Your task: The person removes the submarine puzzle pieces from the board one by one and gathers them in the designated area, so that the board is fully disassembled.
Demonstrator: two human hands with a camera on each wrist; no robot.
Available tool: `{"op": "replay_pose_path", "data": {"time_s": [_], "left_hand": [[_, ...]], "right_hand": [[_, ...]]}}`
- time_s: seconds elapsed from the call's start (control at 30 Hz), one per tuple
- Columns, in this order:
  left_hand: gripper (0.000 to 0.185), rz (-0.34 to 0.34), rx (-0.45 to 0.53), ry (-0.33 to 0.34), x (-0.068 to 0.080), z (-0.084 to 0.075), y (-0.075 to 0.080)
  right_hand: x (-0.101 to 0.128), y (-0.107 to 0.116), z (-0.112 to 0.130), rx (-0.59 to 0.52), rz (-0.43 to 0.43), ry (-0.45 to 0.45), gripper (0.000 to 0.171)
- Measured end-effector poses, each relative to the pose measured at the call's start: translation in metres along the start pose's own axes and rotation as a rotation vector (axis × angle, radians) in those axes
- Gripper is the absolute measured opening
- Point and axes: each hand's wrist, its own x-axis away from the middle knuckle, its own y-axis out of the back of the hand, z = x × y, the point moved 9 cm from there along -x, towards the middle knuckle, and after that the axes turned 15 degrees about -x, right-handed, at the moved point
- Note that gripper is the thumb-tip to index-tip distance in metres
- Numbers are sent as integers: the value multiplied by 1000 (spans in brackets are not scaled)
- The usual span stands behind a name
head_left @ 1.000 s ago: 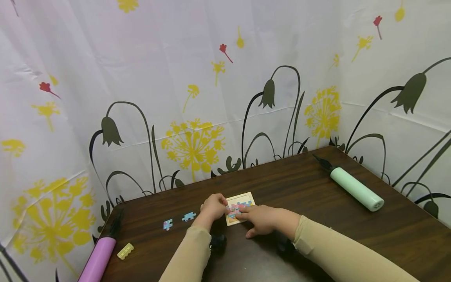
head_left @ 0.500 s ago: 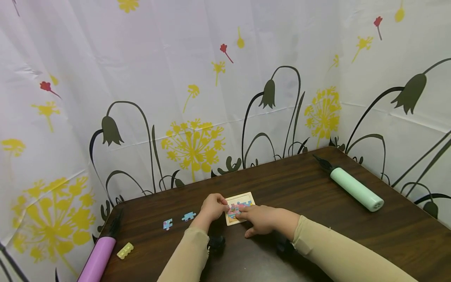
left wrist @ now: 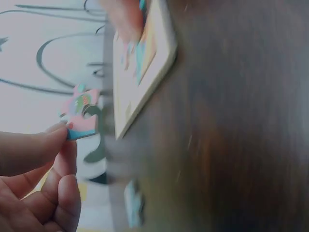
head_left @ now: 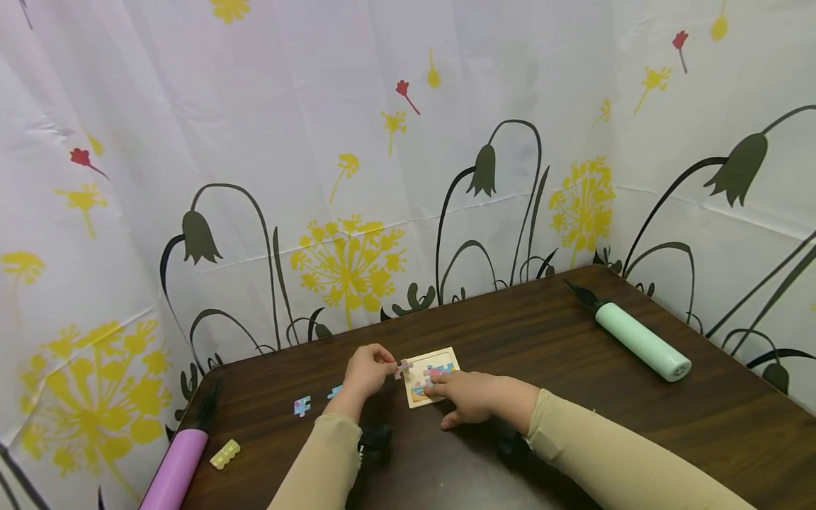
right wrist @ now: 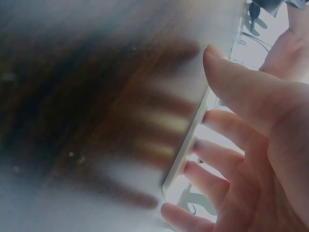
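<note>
Between thumb and finger, my left hand (head_left: 368, 371) pinches a pink jigsaw piece (left wrist: 79, 113), raised off the table beside the left edge of a small wooden puzzle tray (left wrist: 153, 81). The piece carries a green and red print and a blue edge. Several pink and blue pieces (head_left: 440, 370) lie in the tray, partly hidden by my right hand (head_left: 470, 397). That hand rests on the tray's right side with fingers spread, its thumb near the table. Left of the tray lie two loose blue pieces, one (head_left: 302, 406) in full view, the other (head_left: 334, 392) partly behind my left hand.
A yellow block (head_left: 226, 454) lies at the left, near a purple cylinder pump (head_left: 175, 471). A mint-green pump (head_left: 642, 341) with a black nozzle lies at the right. Behind the dark wooden table (head_left: 523, 319) hangs a flower-print curtain (head_left: 319, 142).
My left hand has moved left, lifting the pink jigsaw piece out over the tray's left edge and leaving a gap there. My right hand stays on the tray.
</note>
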Motion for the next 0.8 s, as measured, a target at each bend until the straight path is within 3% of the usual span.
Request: {"op": "replay_pose_path", "data": {"time_s": [0.2,0.4,0.6,0.8], "left_hand": [[6,0,-6,-23,16,25,35],[6,14,-55,-2,37,70,69],[6,95,-126,67,54,117,82],[6,175,-138,129,63,142,83]], "right_hand": [[1,-1,1,-11,-4,3,70],[1,-1,0,-16,-9,3,71],[1,-1,1,-20,-5,10,71],[0,-3,-1,-18,2,1,71]]}}
